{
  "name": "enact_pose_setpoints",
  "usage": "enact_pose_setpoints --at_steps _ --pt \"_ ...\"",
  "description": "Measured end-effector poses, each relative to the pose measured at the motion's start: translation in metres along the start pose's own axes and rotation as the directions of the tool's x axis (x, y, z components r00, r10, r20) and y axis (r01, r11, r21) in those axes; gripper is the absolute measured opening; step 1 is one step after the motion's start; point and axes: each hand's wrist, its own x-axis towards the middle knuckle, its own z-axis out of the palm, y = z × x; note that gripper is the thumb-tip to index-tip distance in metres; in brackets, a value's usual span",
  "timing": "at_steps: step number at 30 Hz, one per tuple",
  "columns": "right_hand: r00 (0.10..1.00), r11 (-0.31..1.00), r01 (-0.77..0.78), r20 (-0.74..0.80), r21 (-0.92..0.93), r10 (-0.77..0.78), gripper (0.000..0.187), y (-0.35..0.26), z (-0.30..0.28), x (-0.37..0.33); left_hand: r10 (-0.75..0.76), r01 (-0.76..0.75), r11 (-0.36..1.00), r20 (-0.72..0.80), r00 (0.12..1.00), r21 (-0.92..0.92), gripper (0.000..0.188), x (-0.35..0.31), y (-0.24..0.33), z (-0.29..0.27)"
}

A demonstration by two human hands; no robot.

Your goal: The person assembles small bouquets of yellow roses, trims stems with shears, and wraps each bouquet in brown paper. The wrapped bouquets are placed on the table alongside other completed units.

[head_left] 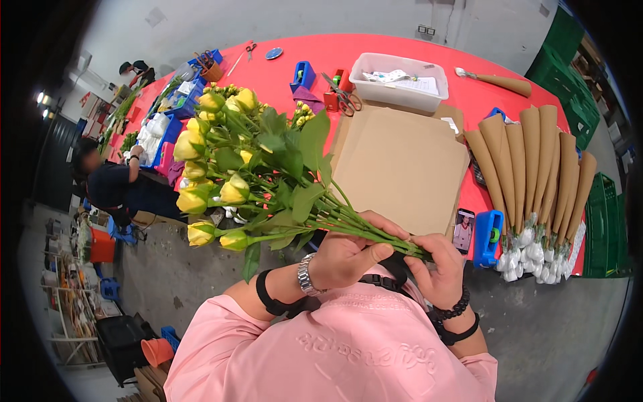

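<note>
A bunch of yellow roses (234, 190) with green leaves lies across in front of me, its blooms to the left and its stems to the right. My left hand (351, 253), with a metal watch on its wrist, is wrapped round the stems. Close beside it, my right hand (439, 262) closes on the cut stem ends, a dark beaded bracelet at its wrist. Just beyond the hands, a stack of brown kraft paper sheets (402, 167) lies on the red table (469, 94).
Right of the paper are several brown paper cones (529, 161) with white-wrapped ends, a blue tape dispenser (488, 238) and a phone (463, 230). Behind stand a translucent bin (429, 100) and scissors (347, 98). A seated person (114, 177) works at left; green crates (601, 224) stand at right.
</note>
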Motion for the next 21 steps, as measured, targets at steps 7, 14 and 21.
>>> enact_pose_setpoints --at_steps 7,14,21 --pt "0.999 1.0 0.005 0.041 -0.014 -0.004 0.029 0.001 0.004 -0.002 -0.031 0.03 0.999 -0.047 0.998 -0.024 0.03 -0.005 0.0 -0.003" --pt "0.994 0.997 -0.049 0.101 0.052 0.044 0.023 -0.004 0.003 -0.001 -0.055 0.054 0.998 -0.058 0.997 -0.022 0.033 -0.01 0.0 -0.004" --pt "0.991 0.99 -0.076 0.119 0.117 0.062 0.023 0.005 0.004 -0.007 -0.134 0.139 0.984 -0.052 0.99 0.115 0.032 -0.008 0.01 -0.004"
